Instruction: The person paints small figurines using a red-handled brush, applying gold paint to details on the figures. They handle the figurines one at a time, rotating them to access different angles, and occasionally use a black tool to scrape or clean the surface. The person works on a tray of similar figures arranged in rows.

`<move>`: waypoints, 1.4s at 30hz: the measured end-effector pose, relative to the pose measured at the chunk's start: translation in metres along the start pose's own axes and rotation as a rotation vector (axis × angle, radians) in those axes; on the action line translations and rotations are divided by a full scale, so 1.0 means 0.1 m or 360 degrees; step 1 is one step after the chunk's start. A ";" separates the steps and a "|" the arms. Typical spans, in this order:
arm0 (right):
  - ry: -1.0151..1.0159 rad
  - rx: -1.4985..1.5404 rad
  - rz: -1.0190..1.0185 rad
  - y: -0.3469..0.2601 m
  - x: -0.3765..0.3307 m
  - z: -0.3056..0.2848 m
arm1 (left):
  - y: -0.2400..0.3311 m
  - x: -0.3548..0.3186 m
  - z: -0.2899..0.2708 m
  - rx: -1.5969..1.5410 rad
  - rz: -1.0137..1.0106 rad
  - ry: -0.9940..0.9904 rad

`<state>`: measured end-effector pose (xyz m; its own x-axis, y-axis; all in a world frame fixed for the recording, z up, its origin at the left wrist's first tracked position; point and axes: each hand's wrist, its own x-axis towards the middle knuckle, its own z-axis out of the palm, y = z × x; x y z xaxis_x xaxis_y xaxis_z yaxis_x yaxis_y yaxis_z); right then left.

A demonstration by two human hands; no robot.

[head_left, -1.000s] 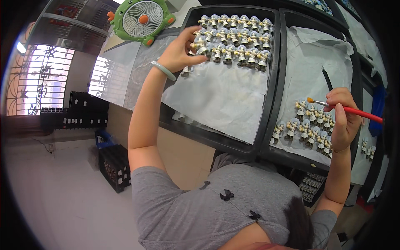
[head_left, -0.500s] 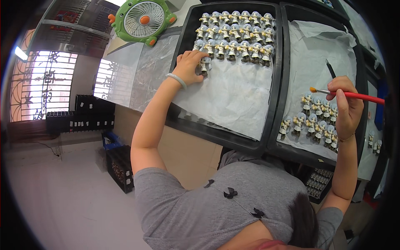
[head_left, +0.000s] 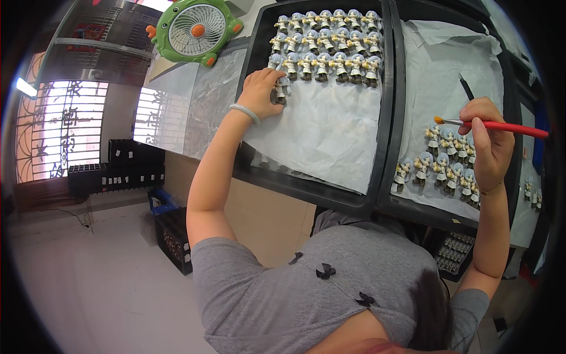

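My left hand (head_left: 259,94) is at the left side of the left black tray (head_left: 382,118). Its thumb and fingers close round a small figurine (head_left: 282,91) with pale blue hair and a white outfit, at the start of a fourth row on the white paper. Above it lie three rows of like figurines (head_left: 321,66). Over the right tray (head_left: 386,200), my right hand (head_left: 488,141) grips a red-handled paintbrush (head_left: 513,127), its orange-brown bristles pointing left. A thin black tool (head_left: 466,87) also sticks up from that hand. Below the brush, more figurines (head_left: 441,166) lie on paper.
A green animal-shaped fan (head_left: 197,30) stands beyond the left tray, near a marble-patterned surface (head_left: 218,76). Black crates (head_left: 172,233) stand on the floor to the left. Another crate of figurines (head_left: 455,252) sits beneath the right tray. More figurines (head_left: 532,194) lie at far right.
The whole view has shifted slightly. My left hand stays on the same figurine, and my right hand still holds the paintbrush and black tool over the right tray.
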<state>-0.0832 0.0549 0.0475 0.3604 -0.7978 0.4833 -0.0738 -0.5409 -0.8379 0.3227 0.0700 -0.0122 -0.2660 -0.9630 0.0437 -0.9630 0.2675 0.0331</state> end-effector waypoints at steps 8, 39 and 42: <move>0.0107 0.0055 -0.0054 0.00 0.01 -0.08 | 0.02 0.06 -0.04 -0.0070 0.0004 -0.0087; 0.0316 0.0219 0.0039 0.17 0.08 -0.10 | 1.91 0.45 -0.46 -0.3000 -0.0053 -0.0696; 0.0330 0.0155 0.0070 0.10 0.06 -0.06 | 1.85 0.39 -0.42 -0.3500 -0.0085 -0.0734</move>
<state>-0.0876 0.0427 0.0434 0.1595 -0.8632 0.4789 0.0087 -0.4839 -0.8751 0.1362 0.0831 0.0373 -0.5528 -0.8204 -0.1464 0.4783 -0.4562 0.7504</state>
